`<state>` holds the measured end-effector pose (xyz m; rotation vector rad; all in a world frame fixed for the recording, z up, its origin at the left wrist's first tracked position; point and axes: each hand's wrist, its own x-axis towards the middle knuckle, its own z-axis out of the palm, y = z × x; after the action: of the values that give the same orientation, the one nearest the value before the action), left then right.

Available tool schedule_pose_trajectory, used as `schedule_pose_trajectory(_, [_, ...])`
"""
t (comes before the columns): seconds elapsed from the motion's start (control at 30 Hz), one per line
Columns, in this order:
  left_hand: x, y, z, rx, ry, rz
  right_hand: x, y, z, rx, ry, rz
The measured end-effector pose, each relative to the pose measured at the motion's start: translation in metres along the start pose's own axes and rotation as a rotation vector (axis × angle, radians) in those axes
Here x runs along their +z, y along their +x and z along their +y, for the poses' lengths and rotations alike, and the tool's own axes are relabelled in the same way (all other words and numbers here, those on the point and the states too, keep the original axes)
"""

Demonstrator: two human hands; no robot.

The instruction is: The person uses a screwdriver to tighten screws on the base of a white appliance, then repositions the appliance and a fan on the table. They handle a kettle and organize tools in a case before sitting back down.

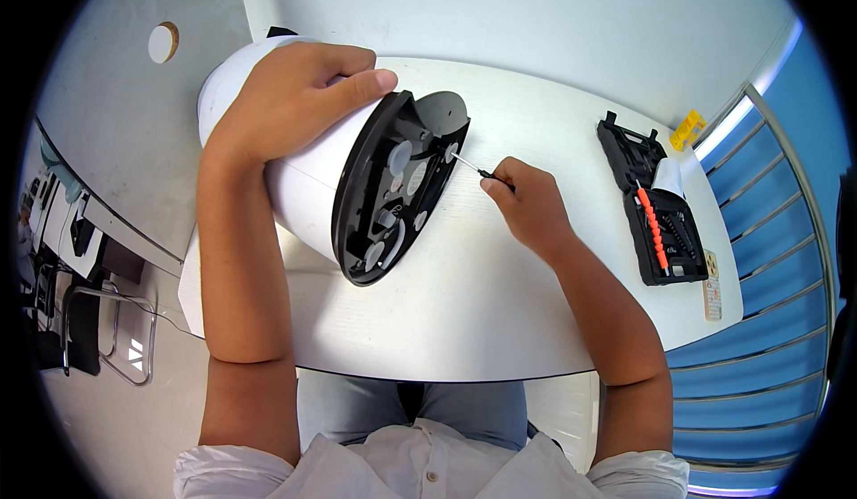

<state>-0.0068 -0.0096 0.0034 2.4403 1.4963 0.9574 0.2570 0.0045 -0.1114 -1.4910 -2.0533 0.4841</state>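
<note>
Wht rounded housing (pixel 308 195); blk base (pixel 359 178) w/ translucent grey-wht discs (pixel 399 157). My screwdriver (pixel 470 165): silver shaft, blk handle. Wht table (pixel 464 267). Blk tool case (pixel 614 146) w/ 1 orange-red flex. shaft (pixel 653 231). Blue wall (pixel 772 236), striped by silver rails (pixel 779 259). My jeans (pixel 473 405): lt. grey-blue; my shirt (pixel 384 463): plain wht.

No text, label, number or sign can be read; any markings on the remote control (pixel 711 288) on the bench (pixel 428 325) are too small to tell.

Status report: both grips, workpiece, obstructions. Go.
Left grip on white rounded housing, black underside facing right. Right grip holding slim black-handled metal screwdriver, tip at underside. Open black plastic tool case off right, out of the way.
</note>
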Motion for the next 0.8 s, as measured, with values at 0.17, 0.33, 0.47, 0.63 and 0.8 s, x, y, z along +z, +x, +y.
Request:
schedule_pose_trajectory(0.17, [-0.001, 0.000, 0.001, 0.005, 0.004, 0.007, -0.007, 0.012, 0.012, 0.301, 0.598, -0.382])
schedule_pose_trajectory(0.33, [-0.001, 0.000, 0.004, -0.005, 0.024, 0.005, 0.015, 0.002, 0.012, -0.158, -0.244, 0.228])
schedule_pose_trajectory(0.47, [-0.001, -0.002, 0.002, -0.005, 0.035, 0.011, 0.016, -0.003, 0.002, -0.345, -0.373, 0.420])
schedule_pose_trajectory(0.63, [-0.001, -0.001, 0.002, -0.010, 0.039, 0.008, 0.008, -0.003, -0.004, -0.253, -0.332, 0.310])
schedule_pose_trajectory(0.8, [-0.002, 0.000, 0.002, -0.001, 0.035, -0.005, -0.008, 0.012, 0.004, 0.274, 0.451, -0.230])
